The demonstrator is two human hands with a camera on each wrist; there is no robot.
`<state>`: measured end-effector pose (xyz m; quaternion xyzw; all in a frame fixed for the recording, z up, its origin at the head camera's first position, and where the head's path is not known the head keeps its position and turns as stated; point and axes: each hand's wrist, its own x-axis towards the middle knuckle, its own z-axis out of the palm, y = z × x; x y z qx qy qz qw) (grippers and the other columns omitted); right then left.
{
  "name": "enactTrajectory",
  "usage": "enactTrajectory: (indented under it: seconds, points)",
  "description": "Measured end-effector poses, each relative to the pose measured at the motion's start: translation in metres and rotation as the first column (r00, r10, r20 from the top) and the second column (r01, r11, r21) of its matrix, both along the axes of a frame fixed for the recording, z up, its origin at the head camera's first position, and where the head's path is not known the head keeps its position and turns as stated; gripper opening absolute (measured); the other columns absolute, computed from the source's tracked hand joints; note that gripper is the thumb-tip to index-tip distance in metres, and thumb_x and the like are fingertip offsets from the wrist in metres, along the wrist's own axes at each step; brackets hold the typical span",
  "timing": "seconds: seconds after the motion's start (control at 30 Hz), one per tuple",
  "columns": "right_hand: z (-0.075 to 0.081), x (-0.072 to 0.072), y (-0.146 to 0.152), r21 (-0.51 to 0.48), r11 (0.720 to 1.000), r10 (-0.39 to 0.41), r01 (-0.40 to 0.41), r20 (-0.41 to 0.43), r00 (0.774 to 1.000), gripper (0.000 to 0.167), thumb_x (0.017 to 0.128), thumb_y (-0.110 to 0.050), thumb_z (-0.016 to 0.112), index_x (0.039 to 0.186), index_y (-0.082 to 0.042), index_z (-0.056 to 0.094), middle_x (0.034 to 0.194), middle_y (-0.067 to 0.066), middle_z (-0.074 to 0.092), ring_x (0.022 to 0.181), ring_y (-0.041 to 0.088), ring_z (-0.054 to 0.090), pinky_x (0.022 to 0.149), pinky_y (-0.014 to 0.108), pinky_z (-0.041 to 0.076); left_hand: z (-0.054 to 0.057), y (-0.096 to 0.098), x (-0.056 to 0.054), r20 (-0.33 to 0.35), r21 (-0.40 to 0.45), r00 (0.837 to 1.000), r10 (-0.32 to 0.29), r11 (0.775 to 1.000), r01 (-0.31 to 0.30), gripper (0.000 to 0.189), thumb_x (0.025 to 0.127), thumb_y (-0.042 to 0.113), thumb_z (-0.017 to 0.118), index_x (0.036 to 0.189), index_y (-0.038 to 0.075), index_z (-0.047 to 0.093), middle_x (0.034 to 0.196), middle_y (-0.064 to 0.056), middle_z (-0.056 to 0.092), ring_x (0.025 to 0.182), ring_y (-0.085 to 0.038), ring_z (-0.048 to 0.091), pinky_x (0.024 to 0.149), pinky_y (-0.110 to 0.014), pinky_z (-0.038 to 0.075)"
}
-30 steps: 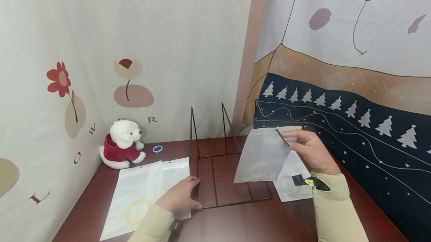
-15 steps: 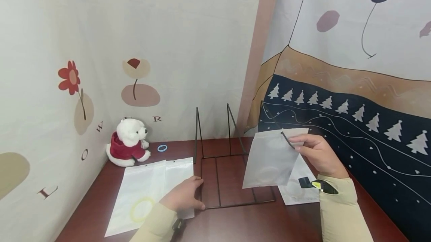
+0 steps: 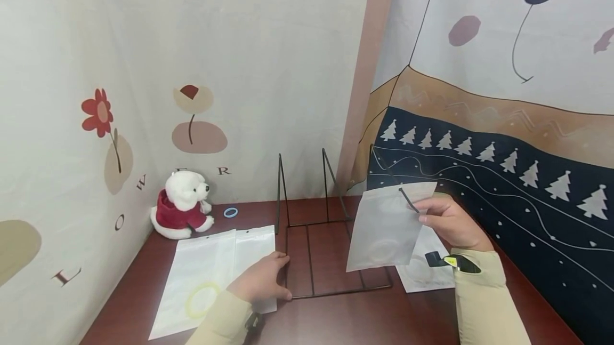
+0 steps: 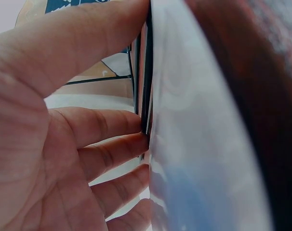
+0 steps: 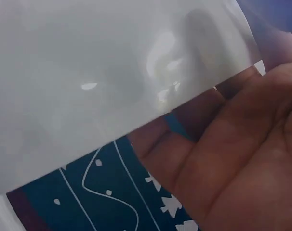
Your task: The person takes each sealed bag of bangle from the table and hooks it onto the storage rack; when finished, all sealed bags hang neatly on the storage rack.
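A black wire rack (image 3: 310, 259) with upright prongs stands on the table. My left hand (image 3: 261, 278) rests at its left side, thumb and fingertips touching the black rod (image 4: 147, 72), fingers extended and spread. A white translucent pouch (image 3: 386, 233) with a faint ring shape inside hangs at the rack's right prong (image 3: 408, 199), whose end shows in front of the pouch's top. My right hand (image 3: 448, 222) pinches the pouch's upper right edge beside the prong's tip. In the right wrist view the pouch (image 5: 88, 82) covers most of the fingers.
Two white pouches (image 3: 192, 265) lie left of the rack, one with a yellow ring (image 3: 203, 300). Another pouch (image 3: 424, 273) lies under the right hand. A plush bear (image 3: 182, 206) and a blue ring (image 3: 231, 212) sit at the back left. Printed cloth walls stand behind.
The pouch and my right hand have shifted slightly, and more of the pouch now hangs down along the prong. My left hand stays at the rack. The head view has turned a little.
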<state>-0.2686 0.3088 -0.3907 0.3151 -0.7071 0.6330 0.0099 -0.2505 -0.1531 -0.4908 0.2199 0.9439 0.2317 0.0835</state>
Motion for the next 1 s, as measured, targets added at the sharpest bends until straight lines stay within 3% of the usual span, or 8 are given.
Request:
enactTrajectory:
  seconds: [0.23, 0.5, 1.0]
  points:
    - [-0.001, 0.001, 0.002, 0.112, 0.994, -0.023, 0.018, 0.048, 0.999, 0.035, 0.098, 0.010, 0.060, 0.124, -0.005, 0.078, 0.119, -0.010, 0.078, 0.111, 0.009, 0.067, 0.092, 0.023, 0.055, 0.001, 0.000, 0.001, -0.003, -0.004, 1.000, 0.006, 1.000, -0.006, 0.093, 0.070, 0.030, 0.094, 0.144, -0.011, 0.056, 0.150, -0.026, 0.054, 0.139, -0.044, 0.054, 0.117, -0.058, 0.044]
    - [-0.002, -0.002, 0.001, 0.247, 0.969, -0.032, 0.018, 0.055, 0.998, 0.031, 0.100, 0.002, 0.063, 0.130, 0.005, 0.071, 0.125, -0.010, 0.076, 0.116, 0.008, 0.065, 0.096, 0.022, 0.054, 0.002, 0.000, 0.001, -0.001, -0.001, 1.000, -0.001, 1.000, 0.001, 0.092, 0.070, 0.029, 0.094, 0.143, -0.012, 0.056, 0.150, -0.026, 0.054, 0.139, -0.045, 0.054, 0.116, -0.058, 0.045]
    - [-0.018, -0.016, 0.003, 0.301, 0.952, 0.039, -0.059, 0.074, 0.996, 0.034, 0.099, 0.001, 0.063, 0.132, 0.007, 0.069, 0.127, -0.010, 0.070, 0.119, 0.008, 0.060, 0.096, 0.027, 0.053, 0.000, 0.000, -0.001, 0.004, -0.011, 1.000, 0.000, 1.000, 0.000, 0.093, 0.070, 0.031, 0.094, 0.144, -0.011, 0.055, 0.151, -0.026, 0.053, 0.140, -0.045, 0.053, 0.117, -0.058, 0.044]
